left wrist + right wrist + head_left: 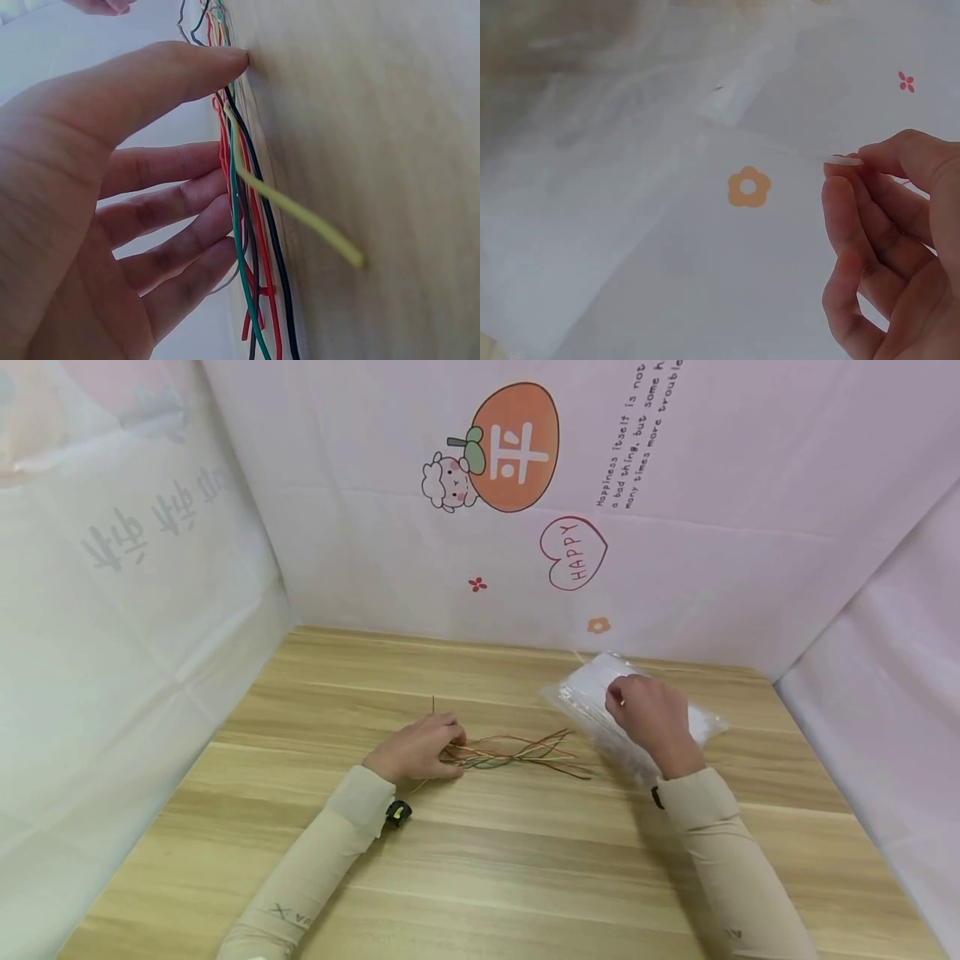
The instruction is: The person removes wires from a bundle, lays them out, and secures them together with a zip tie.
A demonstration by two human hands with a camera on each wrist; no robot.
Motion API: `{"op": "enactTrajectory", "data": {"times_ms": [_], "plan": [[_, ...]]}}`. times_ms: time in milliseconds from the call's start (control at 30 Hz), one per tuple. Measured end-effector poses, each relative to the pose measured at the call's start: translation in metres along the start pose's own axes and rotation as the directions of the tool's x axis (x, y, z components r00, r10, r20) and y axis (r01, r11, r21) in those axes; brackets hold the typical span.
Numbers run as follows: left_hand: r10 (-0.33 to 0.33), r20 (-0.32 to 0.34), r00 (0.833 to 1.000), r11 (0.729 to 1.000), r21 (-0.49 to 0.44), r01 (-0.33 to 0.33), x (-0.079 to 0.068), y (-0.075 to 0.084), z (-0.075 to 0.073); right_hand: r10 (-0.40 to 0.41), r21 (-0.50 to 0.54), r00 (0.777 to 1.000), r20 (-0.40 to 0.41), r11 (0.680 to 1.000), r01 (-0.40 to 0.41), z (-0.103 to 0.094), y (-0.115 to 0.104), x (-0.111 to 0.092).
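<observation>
Several thin coloured wires (517,758) lie in a loose bundle on the table, red, green, yellow and black among them. Over the bundle's left part rests my left hand (420,750). In the left wrist view its thumb (187,69) and nearly straight fingers (180,202) touch the wires, and a yellow wire end sticks out towards the camera. My right hand (651,714) is above a clear plastic bag (585,681) with white contents. Its thumb and index finger pinch a thin white strip (844,160), like a cable tie, in the right wrist view.
The wood-grain table (450,877) ends at a printed white cloth (360,543) hanging behind it. More white cloth hangs at the left and right sides. The bag lies towards the table's back right, close beside the wires' right ends.
</observation>
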State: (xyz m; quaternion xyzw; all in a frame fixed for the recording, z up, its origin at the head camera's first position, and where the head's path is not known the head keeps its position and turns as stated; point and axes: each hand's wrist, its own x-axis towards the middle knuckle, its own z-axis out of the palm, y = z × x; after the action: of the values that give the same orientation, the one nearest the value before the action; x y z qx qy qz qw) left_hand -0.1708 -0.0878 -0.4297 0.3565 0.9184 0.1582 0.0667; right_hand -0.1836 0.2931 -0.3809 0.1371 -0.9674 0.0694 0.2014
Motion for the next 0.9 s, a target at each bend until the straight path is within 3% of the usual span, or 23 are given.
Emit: {"op": "enactTrajectory", "data": {"times_ms": [433,900], "plan": [[0.008,-0.005,1.000,1.000,-0.007,-0.008,0.001,0.000,0.000,-0.055,0.092,0.991,-0.123,0.994,0.066,-0.010,-0.020,0.001],[-0.029,-0.023,0.999,1.000,-0.005,0.029,0.003,0.005,-0.001,-0.151,0.141,0.987,-0.062,0.977,0.159,-0.016,-0.048,-0.015]]}}
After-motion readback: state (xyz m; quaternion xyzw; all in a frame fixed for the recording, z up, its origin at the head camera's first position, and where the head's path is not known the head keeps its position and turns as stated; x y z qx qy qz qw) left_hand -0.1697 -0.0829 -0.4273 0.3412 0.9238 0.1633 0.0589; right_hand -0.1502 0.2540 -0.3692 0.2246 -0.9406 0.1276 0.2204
